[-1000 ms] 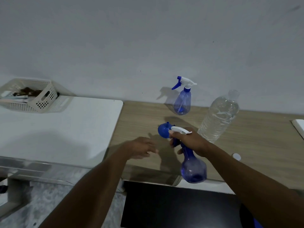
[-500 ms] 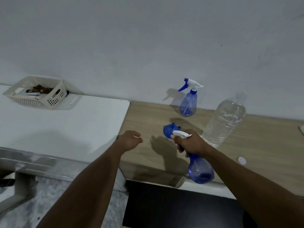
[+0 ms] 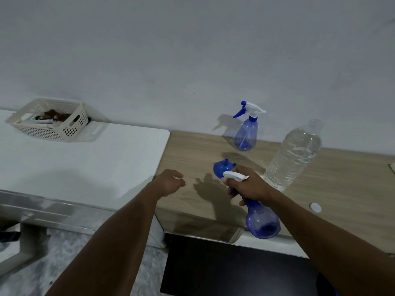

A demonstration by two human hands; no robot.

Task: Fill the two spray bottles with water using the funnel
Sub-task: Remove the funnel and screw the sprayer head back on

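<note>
My right hand (image 3: 249, 185) grips the neck and white trigger head of a blue spray bottle (image 3: 262, 223) at the front edge of the wooden table (image 3: 342, 184). Just behind that hand a blue funnel (image 3: 222, 167) lies on the table. A second blue spray bottle (image 3: 245, 133) with a white and blue head stands by the wall. To its right a clear water bottle (image 3: 296, 154) stands without its cap. The white cap (image 3: 315, 207) lies on the table to the right. My left hand (image 3: 170, 182) hovers over the table's left edge, fingers loosely curled, holding nothing.
A white table (image 3: 85, 159) adjoins the wooden one on the left, with a cream perforated basket (image 3: 50, 122) of small items at its back. A dark panel (image 3: 224, 268) sits below the wooden table's front edge. A grey wall runs behind everything.
My left hand has drawn back to the left, away from the bottle, and curled its fingers. The right hand keeps its grip on the spray bottle.
</note>
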